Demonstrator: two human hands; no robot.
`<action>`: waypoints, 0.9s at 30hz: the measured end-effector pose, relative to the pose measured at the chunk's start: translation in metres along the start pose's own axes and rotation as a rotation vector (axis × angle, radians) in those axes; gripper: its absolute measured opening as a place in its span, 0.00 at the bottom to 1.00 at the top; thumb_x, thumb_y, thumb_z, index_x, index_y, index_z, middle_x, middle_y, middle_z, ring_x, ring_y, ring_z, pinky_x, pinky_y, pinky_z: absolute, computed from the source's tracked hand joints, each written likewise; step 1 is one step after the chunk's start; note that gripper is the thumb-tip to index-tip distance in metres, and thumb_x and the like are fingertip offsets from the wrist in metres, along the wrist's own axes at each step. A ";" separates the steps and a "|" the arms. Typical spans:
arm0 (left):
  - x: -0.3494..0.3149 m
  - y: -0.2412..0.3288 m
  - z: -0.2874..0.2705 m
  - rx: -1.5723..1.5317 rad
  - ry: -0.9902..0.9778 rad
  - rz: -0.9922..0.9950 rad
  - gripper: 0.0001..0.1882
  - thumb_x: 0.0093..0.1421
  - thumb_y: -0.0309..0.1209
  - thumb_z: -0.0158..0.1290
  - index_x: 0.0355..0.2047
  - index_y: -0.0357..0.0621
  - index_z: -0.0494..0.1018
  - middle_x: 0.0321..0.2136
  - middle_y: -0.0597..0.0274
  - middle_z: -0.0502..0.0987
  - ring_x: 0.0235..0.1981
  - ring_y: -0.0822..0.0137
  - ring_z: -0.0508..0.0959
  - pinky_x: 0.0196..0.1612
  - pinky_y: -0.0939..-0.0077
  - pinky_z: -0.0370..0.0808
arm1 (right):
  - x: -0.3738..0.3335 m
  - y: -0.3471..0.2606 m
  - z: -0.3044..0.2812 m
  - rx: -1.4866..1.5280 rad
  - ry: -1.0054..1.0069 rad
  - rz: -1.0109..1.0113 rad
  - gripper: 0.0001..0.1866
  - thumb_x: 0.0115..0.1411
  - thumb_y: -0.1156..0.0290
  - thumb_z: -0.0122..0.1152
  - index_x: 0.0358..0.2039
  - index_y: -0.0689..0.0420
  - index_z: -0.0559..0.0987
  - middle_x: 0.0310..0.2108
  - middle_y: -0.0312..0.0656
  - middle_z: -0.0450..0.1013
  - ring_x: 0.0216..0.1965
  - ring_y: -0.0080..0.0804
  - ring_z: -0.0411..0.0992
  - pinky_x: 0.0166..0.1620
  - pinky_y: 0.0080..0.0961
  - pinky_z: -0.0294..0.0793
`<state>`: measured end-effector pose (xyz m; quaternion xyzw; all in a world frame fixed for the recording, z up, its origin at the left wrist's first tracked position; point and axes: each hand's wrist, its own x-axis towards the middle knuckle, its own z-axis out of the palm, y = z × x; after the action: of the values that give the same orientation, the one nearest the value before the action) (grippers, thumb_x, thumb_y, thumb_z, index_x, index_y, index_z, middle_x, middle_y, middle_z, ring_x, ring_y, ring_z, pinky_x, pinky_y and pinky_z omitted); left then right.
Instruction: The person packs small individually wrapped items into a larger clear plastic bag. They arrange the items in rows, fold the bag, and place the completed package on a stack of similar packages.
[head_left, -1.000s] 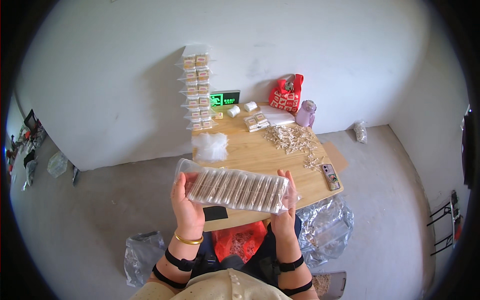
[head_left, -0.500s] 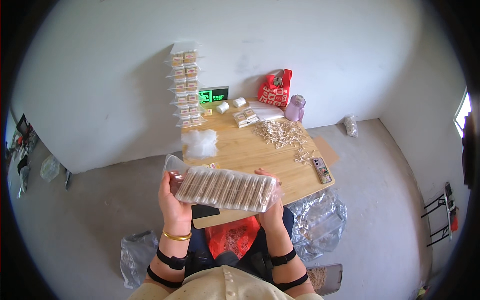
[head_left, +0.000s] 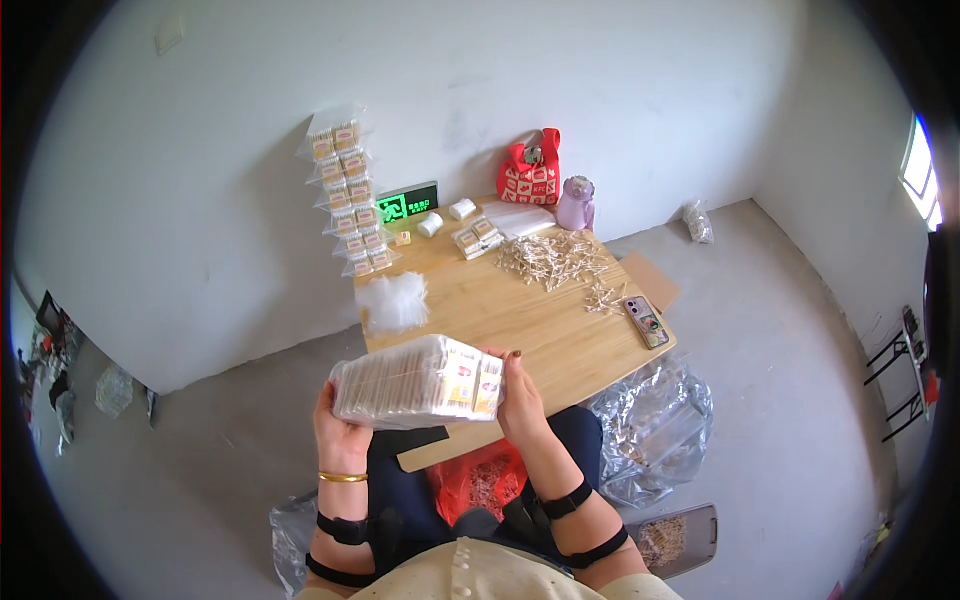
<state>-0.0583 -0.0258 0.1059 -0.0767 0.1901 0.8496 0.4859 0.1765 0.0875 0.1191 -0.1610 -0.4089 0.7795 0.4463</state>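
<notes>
Between my two hands, above the table's near edge, is a clear plastic-wrapped pack of cotton swabs (head_left: pixel 400 385). Its yellow-and-white labelled end faces right. My left hand (head_left: pixel 340 425) grips the left end, fingers partly hidden beneath it. At the labelled end, my right hand (head_left: pixel 522 400) presses with thumb and fingers. On the wooden table (head_left: pixel 490 315), a heap of loose cotton swabs (head_left: pixel 550 262) lies at the right. A tuft of thin clear plastic bags (head_left: pixel 395 302) lies at the left edge. Behind it rises a tall stack of wrapped swab packs (head_left: pixel 345 195).
A phone (head_left: pixel 647 322) lies at the table's right edge. A red bag (head_left: pixel 530 178) and a lilac jug (head_left: pixel 576 205) stand at the back, near small packs (head_left: pixel 478 238). A red plastic bag (head_left: pixel 475 485) hangs by my lap; a bin (head_left: pixel 680 540) and clear sheeting (head_left: pixel 655 430) are right.
The pack has been turned in my hands: its long row of swabs faced me before, and now its labelled end shows at the right. My view has shifted slightly.
</notes>
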 end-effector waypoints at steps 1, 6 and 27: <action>0.001 0.003 -0.004 -0.041 -0.018 -0.037 0.20 0.70 0.38 0.35 0.45 0.36 0.71 0.46 0.49 0.77 0.51 0.51 0.76 0.57 0.50 0.72 | -0.004 -0.001 0.006 0.017 -0.020 -0.007 0.30 0.73 0.49 0.32 0.55 0.64 0.69 0.51 0.43 0.71 0.51 0.27 0.71 0.55 0.25 0.69; 0.001 0.008 -0.007 -0.063 -0.092 -0.128 0.23 0.70 0.38 0.33 0.49 0.33 0.71 0.51 0.46 0.75 0.55 0.48 0.73 0.60 0.45 0.68 | -0.010 -0.015 0.021 -0.047 -0.164 -0.034 0.25 0.73 0.54 0.38 0.56 0.61 0.69 0.53 0.40 0.70 0.54 0.25 0.68 0.57 0.26 0.68; -0.001 -0.018 -0.022 0.423 0.017 0.340 0.18 0.72 0.40 0.37 0.41 0.40 0.71 0.35 0.54 0.80 0.43 0.61 0.78 0.51 0.63 0.74 | -0.002 0.048 -0.049 -0.157 -0.005 0.140 0.40 0.70 0.40 0.30 0.70 0.58 0.47 0.70 0.42 0.48 0.70 0.31 0.45 0.69 0.31 0.44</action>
<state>-0.0434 -0.0274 0.0818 0.0525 0.3774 0.8599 0.3398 0.1804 0.0973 0.0518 -0.2216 -0.4575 0.7749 0.3757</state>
